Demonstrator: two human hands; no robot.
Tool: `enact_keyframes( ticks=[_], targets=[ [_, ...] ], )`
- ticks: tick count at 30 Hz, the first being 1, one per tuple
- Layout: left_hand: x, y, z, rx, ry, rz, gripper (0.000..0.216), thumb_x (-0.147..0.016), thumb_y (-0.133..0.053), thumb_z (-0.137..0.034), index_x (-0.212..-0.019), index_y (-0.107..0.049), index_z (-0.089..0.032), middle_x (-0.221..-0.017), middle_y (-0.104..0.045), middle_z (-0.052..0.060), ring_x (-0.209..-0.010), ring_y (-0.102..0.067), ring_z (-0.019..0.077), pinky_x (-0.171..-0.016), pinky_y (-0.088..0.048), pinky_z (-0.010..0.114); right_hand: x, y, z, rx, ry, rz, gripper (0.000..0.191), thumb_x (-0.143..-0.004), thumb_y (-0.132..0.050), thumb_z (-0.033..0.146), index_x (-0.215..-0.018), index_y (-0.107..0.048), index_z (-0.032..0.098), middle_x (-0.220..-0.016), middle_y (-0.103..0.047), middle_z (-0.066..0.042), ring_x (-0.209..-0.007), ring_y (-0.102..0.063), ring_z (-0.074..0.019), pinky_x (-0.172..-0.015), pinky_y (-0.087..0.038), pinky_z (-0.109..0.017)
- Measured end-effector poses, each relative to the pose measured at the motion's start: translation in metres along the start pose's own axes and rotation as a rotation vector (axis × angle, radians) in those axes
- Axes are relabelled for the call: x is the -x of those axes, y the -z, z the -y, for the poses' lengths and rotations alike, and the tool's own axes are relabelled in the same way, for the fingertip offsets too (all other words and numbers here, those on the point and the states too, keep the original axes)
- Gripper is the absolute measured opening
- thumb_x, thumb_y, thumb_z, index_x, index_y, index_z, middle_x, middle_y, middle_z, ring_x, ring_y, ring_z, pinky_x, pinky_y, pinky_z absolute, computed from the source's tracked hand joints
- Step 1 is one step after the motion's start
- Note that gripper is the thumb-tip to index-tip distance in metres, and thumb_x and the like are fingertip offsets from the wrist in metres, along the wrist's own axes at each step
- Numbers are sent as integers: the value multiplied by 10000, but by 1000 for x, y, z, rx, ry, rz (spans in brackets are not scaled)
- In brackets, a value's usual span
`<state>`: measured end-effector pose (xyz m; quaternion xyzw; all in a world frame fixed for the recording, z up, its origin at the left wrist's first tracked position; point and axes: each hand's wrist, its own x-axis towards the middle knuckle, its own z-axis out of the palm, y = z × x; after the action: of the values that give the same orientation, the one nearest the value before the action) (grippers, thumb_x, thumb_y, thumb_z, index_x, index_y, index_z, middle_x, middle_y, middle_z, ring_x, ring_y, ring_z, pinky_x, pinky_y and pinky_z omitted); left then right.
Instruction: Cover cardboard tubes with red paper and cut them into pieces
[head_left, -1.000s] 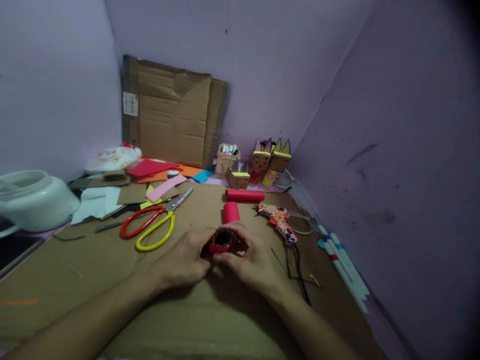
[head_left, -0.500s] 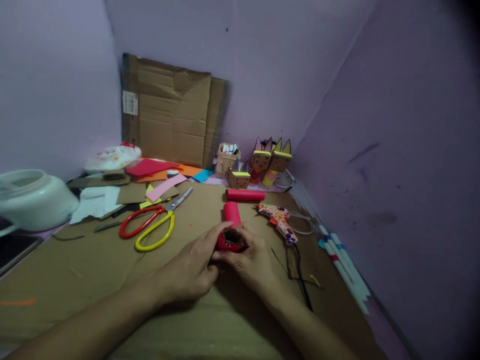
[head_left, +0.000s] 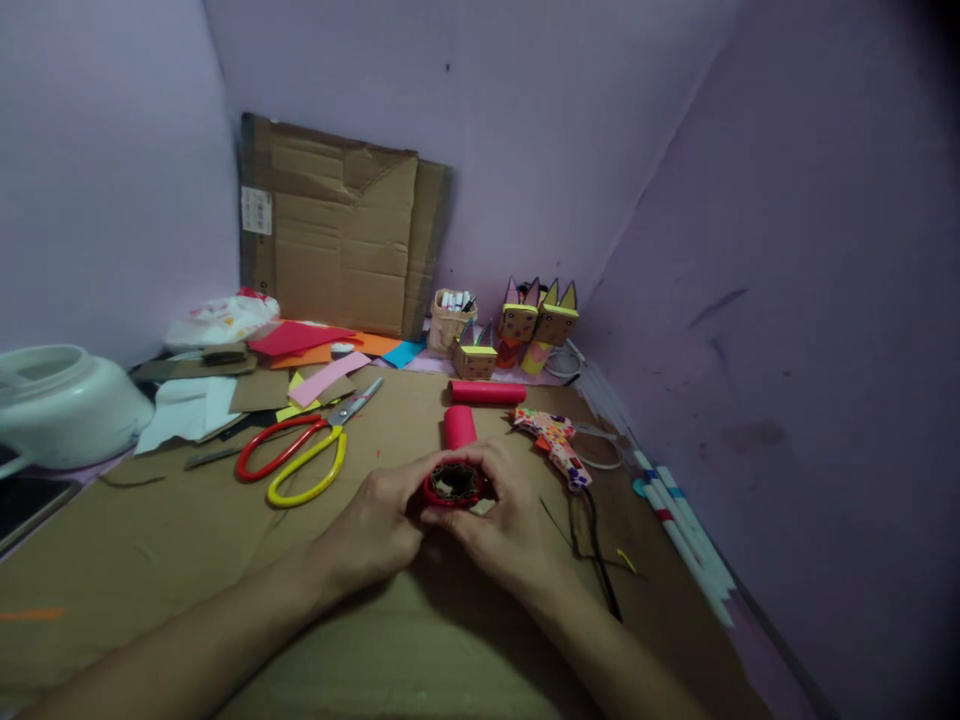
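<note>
Between my two hands is a red paper-covered cardboard tube (head_left: 453,500), its open end facing me and showing a brown corrugated inside. My left hand (head_left: 382,510) is closed around its left side. From the right, my right hand (head_left: 502,510) wraps it, with the thumb along the near lower rim. Just beyond my fingers a second red tube (head_left: 459,427) lies on the cardboard sheet, and a third red tube (head_left: 487,392) lies crosswise behind it. A flower-patterned glue gun (head_left: 551,440) rests to the right of my hands.
Scissors (head_left: 307,455) with red and yellow handles lie on the left, near paper scraps (head_left: 330,378) and a white pot (head_left: 67,410). At the back stand small cardboard animal figures (head_left: 536,325) and a marker holder (head_left: 450,318). Several white markers (head_left: 686,540) line the right edge.
The tube in my hands has turned and tipped slightly, so its open end looks rounder and shows more of the inside. Both hands stay around it. The view has shifted slightly.
</note>
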<state>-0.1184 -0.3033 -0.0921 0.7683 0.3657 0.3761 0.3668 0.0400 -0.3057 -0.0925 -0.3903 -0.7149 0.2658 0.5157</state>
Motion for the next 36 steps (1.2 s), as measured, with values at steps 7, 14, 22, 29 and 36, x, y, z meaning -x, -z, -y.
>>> enact_keyframes(
  ticks=[7, 14, 22, 29, 36],
  targets=[
    [3, -1, 0, 13, -27, 13, 558, -699, -504, 23, -1167, -628, -255, -1000, -708, -40, -909, -652, 128, -827, -474, 203, 2, 3, 9, -49, 8, 28, 267, -665, -744, 103, -893, -650, 207, -867, -573, -12, -777, -562, -154, -659, -457, -261],
    [0, 2, -5, 32, 10, -18, 347, -753, -636, -144, -1086, -671, -235, -946, -727, -19, -852, -662, 162, -771, -486, 219, 0, 4, 7, -60, -23, 53, 293, -652, -810, 274, -892, -650, 219, -857, -568, -17, -771, -570, -166, -649, -480, -276],
    [0, 3, -3, 78, 74, -17, 286, -761, -597, -108, -1012, -690, -208, -956, -724, -11, -867, -655, 167, -801, -486, 242, -1, 4, 2, -90, -52, 70, 281, -710, -745, 222, -970, -638, 223, -919, -607, -32, -819, -584, -172, -702, -481, -287],
    [-4, 4, -6, 224, 288, -44, 347, -701, -703, -362, -955, -680, -127, -867, -721, 47, -793, -648, 215, -699, -505, 284, -7, 5, 0, -207, -326, 76, 410, -618, -752, 277, -1009, -662, 194, -913, -657, -37, -743, -565, -175, -651, -444, -286],
    [-5, 11, -9, 498, 348, 72, 350, -734, -684, -471, -838, -687, -136, -799, -714, 56, -792, -658, 222, -734, -508, 302, -9, 6, -7, -591, -564, 122, 370, -673, -722, 515, -820, -666, 181, -675, -613, 9, -529, -482, -108, -518, -409, -232]
  ],
)
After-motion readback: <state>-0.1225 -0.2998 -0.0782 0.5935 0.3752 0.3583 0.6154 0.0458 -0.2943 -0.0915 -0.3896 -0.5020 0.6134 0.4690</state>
